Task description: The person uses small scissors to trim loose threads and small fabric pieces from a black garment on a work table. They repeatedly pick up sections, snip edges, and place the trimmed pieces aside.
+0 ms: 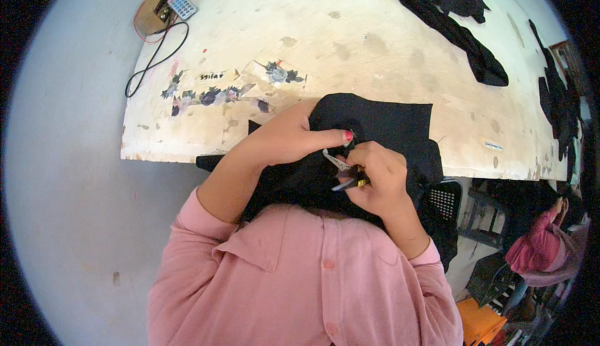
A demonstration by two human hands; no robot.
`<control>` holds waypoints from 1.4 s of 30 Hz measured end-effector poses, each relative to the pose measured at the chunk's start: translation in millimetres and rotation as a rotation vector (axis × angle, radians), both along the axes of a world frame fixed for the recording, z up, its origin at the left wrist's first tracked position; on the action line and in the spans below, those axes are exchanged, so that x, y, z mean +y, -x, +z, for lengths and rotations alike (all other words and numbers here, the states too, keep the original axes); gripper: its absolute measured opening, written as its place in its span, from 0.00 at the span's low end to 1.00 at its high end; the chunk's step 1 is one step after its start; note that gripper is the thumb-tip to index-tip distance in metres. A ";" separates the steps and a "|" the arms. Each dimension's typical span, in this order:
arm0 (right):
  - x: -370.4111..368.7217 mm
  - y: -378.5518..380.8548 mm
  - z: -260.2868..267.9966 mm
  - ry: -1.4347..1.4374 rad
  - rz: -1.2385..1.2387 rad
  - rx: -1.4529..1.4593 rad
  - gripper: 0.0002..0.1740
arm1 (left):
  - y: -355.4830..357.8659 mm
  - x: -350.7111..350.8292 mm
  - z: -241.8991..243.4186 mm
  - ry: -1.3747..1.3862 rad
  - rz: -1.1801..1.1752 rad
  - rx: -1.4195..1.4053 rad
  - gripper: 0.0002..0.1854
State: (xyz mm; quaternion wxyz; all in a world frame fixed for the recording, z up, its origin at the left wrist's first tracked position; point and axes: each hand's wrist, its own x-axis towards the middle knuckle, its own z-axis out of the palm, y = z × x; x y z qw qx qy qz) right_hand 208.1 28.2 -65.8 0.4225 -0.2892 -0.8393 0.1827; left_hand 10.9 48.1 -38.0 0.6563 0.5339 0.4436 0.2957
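Note:
Black fabric (375, 116) lies bunched over the near edge of the table and against my body. My left hand (311, 133) is pressed on this fabric, its thumb pointing right and its other fingers hidden in the cloth. Close beside that thumb, my right hand (377, 175) is closed around a small cutting tool (347, 183), perhaps thread snips, with a dark body, a yellow mark and a metal part. A narrow white strip with print (333, 159) shows between the hands. What the tool's tip touches cannot be seen.
The white table (328, 41) bears floral stickers (220, 95) and stains. A remote control (183, 6) rests by a brown device with a looped black cable (157, 62). More black cloth (485, 58) lies at the far right. A co-worker in pink (539, 252) is at the right, near an orange object (478, 322).

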 end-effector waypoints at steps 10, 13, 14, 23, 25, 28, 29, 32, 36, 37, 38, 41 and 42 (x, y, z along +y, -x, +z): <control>-2.3 -13.6 -2.8 0.094 0.048 0.090 0.20 | -7.2 -18.2 -6.9 0.108 0.232 -0.336 0.25; -1.2 -19.1 4.5 0.338 0.230 0.173 0.23 | -4.5 -23.1 -5.5 0.133 0.241 -0.412 0.27; -2.1 -23.4 14.2 0.442 0.240 0.214 0.26 | -4.6 -23.8 -1.0 0.133 0.252 -0.404 0.27; -15.5 -15.1 59.9 -0.057 -0.178 -0.235 0.22 | -4.2 -26.6 2.0 -0.032 0.267 -0.190 0.27; -16.9 -15.2 61.9 -0.043 -0.190 -0.285 0.21 | -4.7 -27.4 3.6 0.017 0.279 -0.243 0.26; -18.1 -15.8 63.8 -0.025 -0.189 -0.313 0.20 | -5.5 -26.5 9.0 0.098 0.261 -0.321 0.26; -17.1 -16.1 60.6 -0.042 -0.186 -0.311 0.21 | -4.9 -26.3 7.6 0.100 0.254 -0.322 0.26; -15.1 -16.1 57.6 -0.068 -0.190 -0.307 0.21 | -5.4 -26.3 8.1 0.096 0.234 -0.342 0.25; -15.1 -15.1 55.2 -0.065 -0.192 -0.290 0.20 | -5.4 -27.5 9.5 0.067 0.224 -0.340 0.23; -14.9 -14.7 53.7 -0.066 -0.190 -0.278 0.20 | -5.1 -28.0 9.5 0.068 0.223 -0.339 0.24; -14.5 -14.3 51.8 -0.066 -0.188 -0.266 0.20 | -4.5 -28.6 9.2 0.069 0.223 -0.339 0.24; -15.8 -14.3 52.1 -0.059 -0.195 -0.282 0.20 | -4.9 -28.1 8.0 0.084 0.232 -0.319 0.27; -16.2 -14.2 52.8 -0.057 -0.198 -0.295 0.20 | -5.1 -27.9 8.1 0.090 0.238 -0.309 0.28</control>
